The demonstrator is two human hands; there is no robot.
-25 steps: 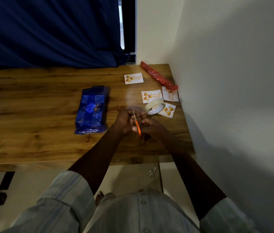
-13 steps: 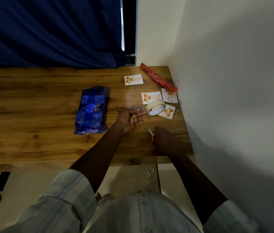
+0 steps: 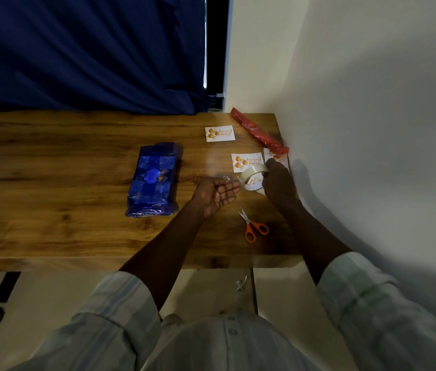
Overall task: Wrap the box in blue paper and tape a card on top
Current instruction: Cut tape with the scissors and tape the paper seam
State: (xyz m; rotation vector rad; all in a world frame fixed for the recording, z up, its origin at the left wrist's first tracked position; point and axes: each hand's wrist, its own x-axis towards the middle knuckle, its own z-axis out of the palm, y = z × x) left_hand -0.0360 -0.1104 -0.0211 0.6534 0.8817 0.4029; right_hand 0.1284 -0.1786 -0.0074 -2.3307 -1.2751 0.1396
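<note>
Two hands work at the table's [image 3: 51, 167] right end: the right hand [image 3: 278, 183] grips the tape roll [image 3: 253, 178] — a card [image 3: 275, 156] at twelve o'clock half hidden — the left hand [image 3: 215, 192] lies palm-up, fingers relaxed, clear tape strip [image 3: 223, 178] faint. Blue-wrapped box [image 3: 154, 178] at nine o'clock.

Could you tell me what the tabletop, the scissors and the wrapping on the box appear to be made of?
The tabletop looks like wood or wood-look laminate: brown grain streaks, a soft sheen. The scissors seem to have metal blades, pale and shiny, with glossy orange handles, probably plastic. The wrapping on the box looks like glossy blue paper or film: it reflects light and crinkles at the near end.
</note>
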